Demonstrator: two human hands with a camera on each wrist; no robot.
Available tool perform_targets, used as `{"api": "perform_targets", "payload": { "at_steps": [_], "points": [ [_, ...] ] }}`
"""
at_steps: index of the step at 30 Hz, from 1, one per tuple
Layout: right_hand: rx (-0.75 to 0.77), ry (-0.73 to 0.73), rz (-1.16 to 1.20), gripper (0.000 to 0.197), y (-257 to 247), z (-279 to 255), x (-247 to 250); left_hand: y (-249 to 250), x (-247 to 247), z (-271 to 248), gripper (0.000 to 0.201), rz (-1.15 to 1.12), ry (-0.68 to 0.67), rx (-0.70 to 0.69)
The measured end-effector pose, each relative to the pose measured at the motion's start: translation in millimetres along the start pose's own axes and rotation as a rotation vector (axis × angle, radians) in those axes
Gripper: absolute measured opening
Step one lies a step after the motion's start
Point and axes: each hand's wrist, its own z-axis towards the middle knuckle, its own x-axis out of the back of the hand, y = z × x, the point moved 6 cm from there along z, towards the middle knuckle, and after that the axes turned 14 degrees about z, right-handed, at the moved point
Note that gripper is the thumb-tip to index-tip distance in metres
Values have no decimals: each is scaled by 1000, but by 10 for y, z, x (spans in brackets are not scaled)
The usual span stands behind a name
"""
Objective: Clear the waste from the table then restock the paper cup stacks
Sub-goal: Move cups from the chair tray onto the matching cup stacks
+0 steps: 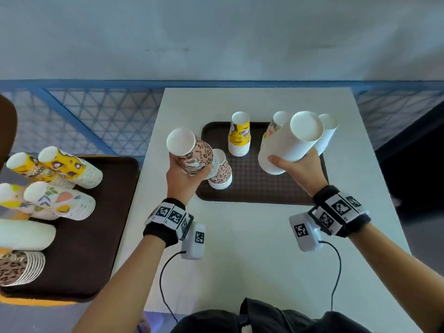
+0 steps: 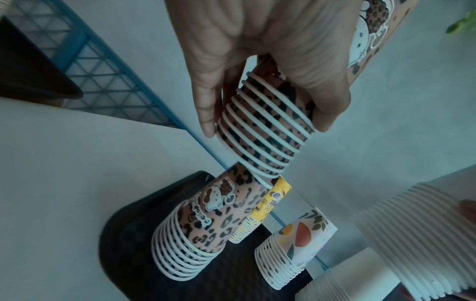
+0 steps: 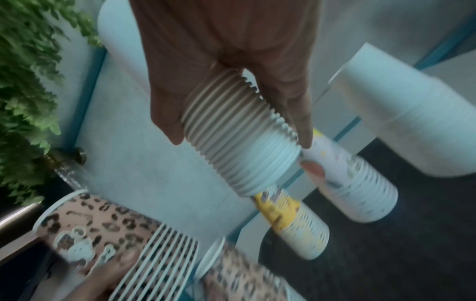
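While both hands are up over the white table [image 1: 240, 248], each one holds a stack of paper cups. The left hand [image 1: 183, 179] has its fingers and thumb curled round a leopard-print stack [image 1: 192, 152], tipped over with the bottoms toward the camera. In the left wrist view, the rims of this stack hang just above the top of another leopard-print stack on the tray [image 1: 222, 170], which stands upside down. Whether the two touch is hard to tell.

The right hand [image 1: 296, 168] grips a plain white stack [image 1: 288, 143], also tilted, above the right side of the dark brown tray [image 1: 252, 188] in the middle of the table. On that tray there is also a yellow stack [image 1: 239, 135], a fruit-print stack [image 1: 276, 123] partly hidden behind the white one, and one more white stack at the back [image 1: 328, 131].

To the left, beside the table, a second brown tray [image 1: 96, 236] holds more stacks lying on their sides: yellow ones [image 1: 69, 167], fruit-print ones [image 1: 60, 200], a white one [image 1: 26, 234] and a leopard one [image 1: 19, 267].

Both wrists wear black bands with square black-and-white tags.
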Motion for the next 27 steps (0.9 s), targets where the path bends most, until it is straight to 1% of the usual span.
{"api": "perform_targets", "payload": {
  "at_steps": [1, 4, 5, 8, 9, 11, 14, 19, 24, 27],
  "points": [
    [11, 28, 11, 71, -48, 83, 138, 38, -63, 26, 80, 7, -3, 7],
    [43, 112, 11, 79, -209, 334, 523, 108, -233, 61, 81, 13, -15, 19],
    [56, 130, 18, 78, -258, 409, 635, 119, -283, 62, 79, 15, -16, 26],
    [110, 195, 48, 64, -392, 617, 908, 106, -405, 48, 75, 41, -9, 46],
    [127, 217, 56, 63, -411, 686, 980, 96, -442, 47, 75, 47, -7, 51],
    [145, 257, 44, 68, -397, 820, 1083, 82, -502, 47, 74, 46, -7, 63],
    [114, 285, 39, 76, -284, 982, 1153, 39, -582, 59, 75, 51, -11, 84],
    [38, 271, -7, 76, -100, 1143, 1168, -32, -693, 98, 75, 58, -24, 108],
    [-12, 317, -10, 82, 107, 1186, 1155, -99, -742, 105, 76, 84, -32, 131],
    [-100, 283, -21, 93, 274, 1163, 1114, -161, -784, 102, 78, 93, -71, 147]
  ]
}}
